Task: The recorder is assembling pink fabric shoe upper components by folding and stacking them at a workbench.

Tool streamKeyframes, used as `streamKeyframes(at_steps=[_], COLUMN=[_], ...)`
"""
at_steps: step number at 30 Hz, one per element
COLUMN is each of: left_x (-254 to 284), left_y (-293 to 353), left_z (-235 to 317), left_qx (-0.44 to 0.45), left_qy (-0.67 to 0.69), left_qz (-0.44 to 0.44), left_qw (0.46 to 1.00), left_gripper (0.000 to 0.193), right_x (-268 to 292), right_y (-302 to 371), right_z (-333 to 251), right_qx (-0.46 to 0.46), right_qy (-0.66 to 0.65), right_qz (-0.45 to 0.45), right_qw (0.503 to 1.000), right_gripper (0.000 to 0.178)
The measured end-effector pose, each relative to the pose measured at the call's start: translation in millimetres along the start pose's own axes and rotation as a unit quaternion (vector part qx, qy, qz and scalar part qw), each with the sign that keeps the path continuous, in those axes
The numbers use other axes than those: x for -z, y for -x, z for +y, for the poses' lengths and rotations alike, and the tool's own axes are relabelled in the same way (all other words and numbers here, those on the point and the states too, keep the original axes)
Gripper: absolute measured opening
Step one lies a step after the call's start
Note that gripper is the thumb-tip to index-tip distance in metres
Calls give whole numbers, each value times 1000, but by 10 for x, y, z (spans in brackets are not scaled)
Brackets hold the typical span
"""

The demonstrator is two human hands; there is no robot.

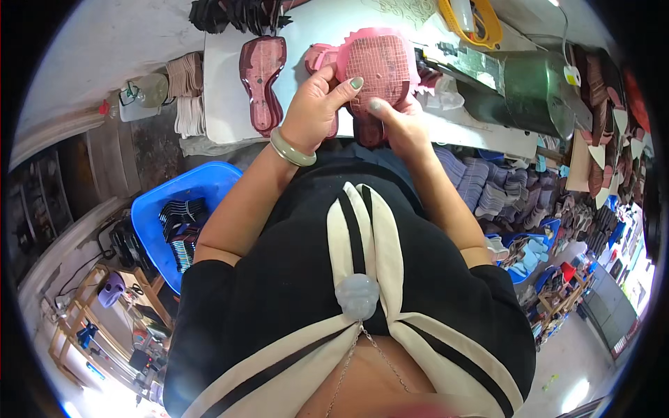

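Over the front of the white table, both my hands hold a shoe-sole-shaped piece [380, 61], maroon with a fine grid pattern and a jagged pink edge. My left hand [317, 104], with a bangle at the wrist, grips its left side, thumb on top. On the lower right side, my right hand [405, 127] holds it with the thumb pressed on its face. A similar pinkish piece [318, 58] lies partly hidden behind my left hand. Further left rests a stack of maroon sole-shaped pieces [263, 85].
Dark cut pieces [233, 17] lie at the table's far left. A green cylindrical machine [533, 90] and a yellow ring-shaped object [484, 24] stand right. Left of me is a blue bin [146, 212] with striped pieces; stacked grey shoe pieces [477, 177] are at my right.
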State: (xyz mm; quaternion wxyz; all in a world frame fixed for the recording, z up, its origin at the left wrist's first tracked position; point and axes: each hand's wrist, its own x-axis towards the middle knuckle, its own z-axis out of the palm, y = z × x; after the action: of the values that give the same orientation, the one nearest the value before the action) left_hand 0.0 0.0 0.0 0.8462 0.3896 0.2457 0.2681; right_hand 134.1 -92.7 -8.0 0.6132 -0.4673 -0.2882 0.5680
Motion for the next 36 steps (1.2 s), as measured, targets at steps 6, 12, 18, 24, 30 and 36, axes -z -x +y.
streamKeyframes(at_steps=[6,12,18,24,30,36], left_x=[-193,-475,-449,-467,-434,-492], left_y=[94,160,117,112,-94,-123], left_z=[-86,32,1,-26,-35,29], left_qx=[-191,-160,-189,-272,-136,-70], left_qy=[-219,-235,-210,-217,-43,-182], left_qz=[127,145,156,155,106,-45], left_qw=[948,948,946,925,984,980], left_gripper=[42,27,21,18,62,51], right_x=[-43,-115,-100,-53,-60,-28], right_y=[29,144,158,126,116,116], right_z=[-150,-250,-236,-312,-397,-411], right_qx=[85,123,145,140,154,154], right_qy=[-170,-150,-163,-183,-194,-210], right_qz=[93,111,131,122,77,82], right_qw=[977,975,967,965,966,962], right_gripper=[29,31,28,27,31,31])
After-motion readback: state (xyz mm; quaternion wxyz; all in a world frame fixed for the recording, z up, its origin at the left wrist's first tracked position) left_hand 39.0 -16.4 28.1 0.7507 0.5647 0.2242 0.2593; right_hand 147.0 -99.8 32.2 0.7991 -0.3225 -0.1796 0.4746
